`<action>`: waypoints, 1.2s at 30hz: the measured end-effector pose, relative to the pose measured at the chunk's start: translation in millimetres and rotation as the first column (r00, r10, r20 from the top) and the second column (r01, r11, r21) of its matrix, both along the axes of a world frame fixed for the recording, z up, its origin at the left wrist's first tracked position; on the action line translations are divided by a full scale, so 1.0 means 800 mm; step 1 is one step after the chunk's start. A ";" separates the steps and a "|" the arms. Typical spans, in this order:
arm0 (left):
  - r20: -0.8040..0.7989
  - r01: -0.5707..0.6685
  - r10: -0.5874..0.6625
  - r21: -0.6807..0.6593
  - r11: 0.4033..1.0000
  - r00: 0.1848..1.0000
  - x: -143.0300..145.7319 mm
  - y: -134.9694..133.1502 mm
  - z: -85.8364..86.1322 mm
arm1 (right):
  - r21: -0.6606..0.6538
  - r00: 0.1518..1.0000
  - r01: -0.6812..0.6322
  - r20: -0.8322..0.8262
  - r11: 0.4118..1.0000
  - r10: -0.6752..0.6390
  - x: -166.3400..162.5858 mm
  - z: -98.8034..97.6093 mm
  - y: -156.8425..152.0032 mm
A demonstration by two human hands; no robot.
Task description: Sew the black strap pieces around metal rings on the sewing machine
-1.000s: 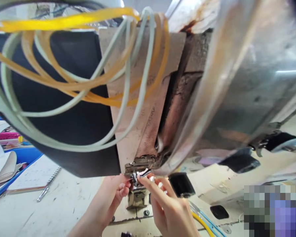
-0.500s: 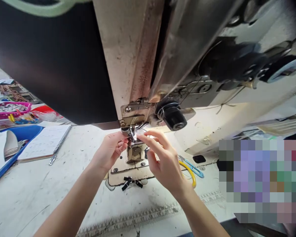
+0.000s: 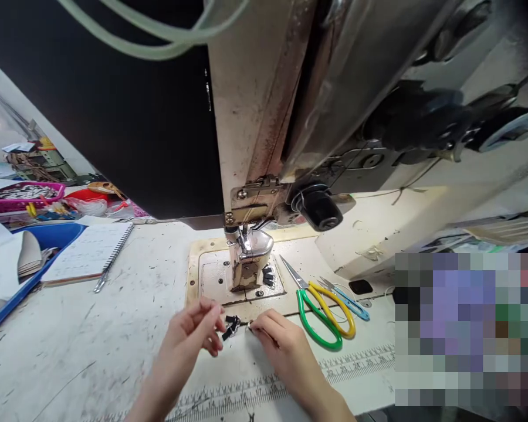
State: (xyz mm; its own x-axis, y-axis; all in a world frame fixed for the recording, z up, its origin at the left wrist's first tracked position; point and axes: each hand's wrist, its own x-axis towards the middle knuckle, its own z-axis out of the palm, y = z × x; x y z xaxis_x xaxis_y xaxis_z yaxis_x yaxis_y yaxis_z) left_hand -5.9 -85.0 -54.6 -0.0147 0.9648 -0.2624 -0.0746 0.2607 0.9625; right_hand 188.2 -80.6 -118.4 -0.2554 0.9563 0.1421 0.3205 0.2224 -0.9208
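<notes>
A small black cluster with bright, metal-looking parts lies at the near edge of the base plate of a sewing machine, in the gap between two bare hands. Its long axis seems to slant from the near left toward the far right, though the pieces are too small to be sure of that. The left hand is the nearer one: its loosely curled fingers stand apart with nothing visible in them, and the cluster lies just to the right of their tips, too close to tell whether they touch. The right hand has thumb and fingers drawn together low over the surface, with the cluster a little to the left of its fingertips; whether a small piece is pinched there cannot be told.

Beyond, on the base plate, more black pieces fan out beside the right side of the machine's post. Scissors with one green and one yellow handle lie across the plate's right near corner, blue snips just beside them. A ruler scale runs along the tabletop's near edge.
</notes>
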 end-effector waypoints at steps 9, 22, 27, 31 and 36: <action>-0.072 0.182 -0.176 0.087 0.980 0.982 0.044 -0.027 -0.020 | -0.378 0.881 -0.138 -0.469 0.915 -0.061 0.014 0.020 -0.015; -0.009 -0.026 0.027 0.059 0.998 1.000 0.048 -0.022 -0.019 | -0.382 0.849 -0.108 -0.515 0.918 -0.115 0.010 0.045 -0.020; -0.019 -0.045 0.046 0.054 0.998 0.999 0.047 -0.023 -0.011 | -0.390 0.867 -0.066 -0.478 0.918 -0.141 0.009 0.055 -0.016; -0.033 -0.011 0.013 0.071 0.997 0.999 0.041 -0.023 -0.017 | -0.389 0.858 -0.089 -0.497 0.917 -0.128 0.008 0.057 -0.015; -0.059 0.059 -0.055 0.077 0.995 0.997 0.033 -0.021 -0.024 | -0.417 0.843 -0.139 -0.525 0.898 -0.114 0.007 0.059 -0.013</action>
